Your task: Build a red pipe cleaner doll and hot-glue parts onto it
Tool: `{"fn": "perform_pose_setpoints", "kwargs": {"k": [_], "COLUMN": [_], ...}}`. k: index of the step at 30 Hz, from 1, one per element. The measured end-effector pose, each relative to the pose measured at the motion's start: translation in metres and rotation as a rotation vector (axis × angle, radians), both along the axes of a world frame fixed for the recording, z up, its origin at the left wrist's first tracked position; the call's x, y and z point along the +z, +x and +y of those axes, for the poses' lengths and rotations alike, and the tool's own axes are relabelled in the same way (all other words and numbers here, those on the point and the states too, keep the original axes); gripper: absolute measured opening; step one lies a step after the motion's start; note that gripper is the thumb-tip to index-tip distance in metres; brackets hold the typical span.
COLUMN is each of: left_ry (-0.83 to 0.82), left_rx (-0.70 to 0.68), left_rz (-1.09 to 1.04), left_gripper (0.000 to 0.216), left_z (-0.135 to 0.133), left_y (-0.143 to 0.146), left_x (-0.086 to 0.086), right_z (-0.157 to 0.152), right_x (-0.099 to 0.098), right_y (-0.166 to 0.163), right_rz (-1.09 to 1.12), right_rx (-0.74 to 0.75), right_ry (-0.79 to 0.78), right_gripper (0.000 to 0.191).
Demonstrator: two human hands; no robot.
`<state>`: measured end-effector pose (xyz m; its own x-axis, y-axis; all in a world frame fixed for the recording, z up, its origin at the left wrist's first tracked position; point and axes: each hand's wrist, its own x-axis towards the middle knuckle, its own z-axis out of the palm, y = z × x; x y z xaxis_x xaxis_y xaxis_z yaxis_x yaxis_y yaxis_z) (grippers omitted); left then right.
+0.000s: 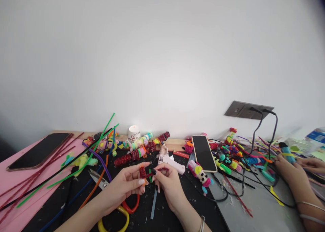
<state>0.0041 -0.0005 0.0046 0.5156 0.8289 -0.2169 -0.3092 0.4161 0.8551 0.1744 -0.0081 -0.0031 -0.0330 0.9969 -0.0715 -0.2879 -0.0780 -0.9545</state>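
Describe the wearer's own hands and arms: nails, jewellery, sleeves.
Both forearms are bare, no sleeves in view. The left hand has white-polished nails; the right hand has black-polished nails, and a thin silver metal bangle circles the right wrist.

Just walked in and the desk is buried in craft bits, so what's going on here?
The person's left hand and right hand together pinch a red glittery pipe cleaner, partly coiled, above a black mat. Scissors lie under the left wrist. A white glue gun and a phone lie just beyond. At the right, another person's hand holds a blue piece.
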Motion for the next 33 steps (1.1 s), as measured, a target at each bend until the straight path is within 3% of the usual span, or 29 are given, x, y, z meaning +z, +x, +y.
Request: {"fn": "perform_pose_setpoints", "kwargs": {"k": [7, 15, 26, 33], "left_ry": [-0.060, -0.075, -0.030, 0.044], "left_rx": [-0.051, -0.117, 0.129, 0.192], "left_rz": [-0.074, -0.049, 0.015, 0.071], "left_gripper": [0.053, 0.053, 0.046, 0.045], "left_z": [-0.001, -0.008, 0.002, 0.000], "left_y": [-0.002, 0.003, 0.008, 0.010], "left_x": [-0.001, 0.000, 0.000, -0.005], "right_z": [-0.004, -0.006, 0.000, 0.001], "right_x": [-0.004, -0.002, -0.002, -0.003], "right_y": [-0.002, -0.005, 0.001, -0.002], "right_rz": [-0.125, -0.142, 0.103, -0.041], "right_rx": [0.043, 0.082, -0.057, 0.022], "right_ry": [-0.046, 0.021, 0.008, 0.008], "right_gripper": [0.019, 0.021, 0.022, 0.019]}}
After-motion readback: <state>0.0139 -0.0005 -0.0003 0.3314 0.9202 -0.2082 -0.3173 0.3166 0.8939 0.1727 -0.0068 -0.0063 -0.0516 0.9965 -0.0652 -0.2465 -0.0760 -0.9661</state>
